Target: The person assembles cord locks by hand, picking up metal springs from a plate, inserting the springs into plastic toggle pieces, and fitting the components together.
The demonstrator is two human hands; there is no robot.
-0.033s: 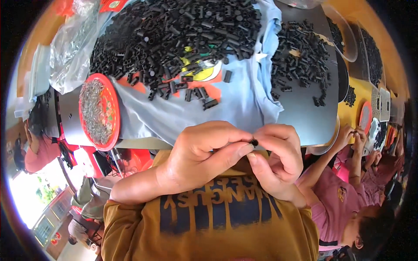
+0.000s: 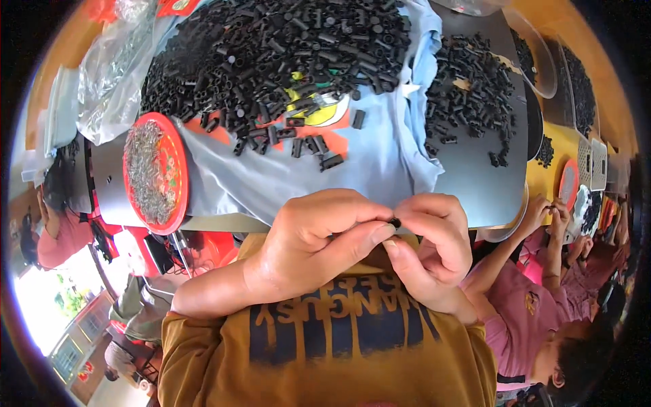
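My left hand point(image 2: 325, 237) pinches a small black tubular plastic part point(image 2: 395, 222) between thumb and forefinger, its round end turned toward my other hand. Curled close against that end, my right hand point(image 2: 434, 247) has its thumb and forefinger almost together; whatever they grip is too small or hidden to make out. Both hands are held in front of my brown shirt point(image 2: 339, 332), just off the table's near edge. Beyond them, a large heap of similar black parts point(image 2: 271, 68) lies on a light blue cloth point(image 2: 380, 156), with a few loose parts point(image 2: 319, 144) nearest me.
On the left sits a red plate point(image 2: 178, 183) of thin metallic pieces, beside a clear plastic bag point(image 2: 112, 95). A second pile of black parts point(image 2: 471, 95) covers the dark table at right. Another person's hands point(image 2: 549, 211) work further right, near clear tubs point(image 2: 576, 88).
The blue cloth and the heap on it appear very slightly further right in view. My hands keep the same pose and grip.
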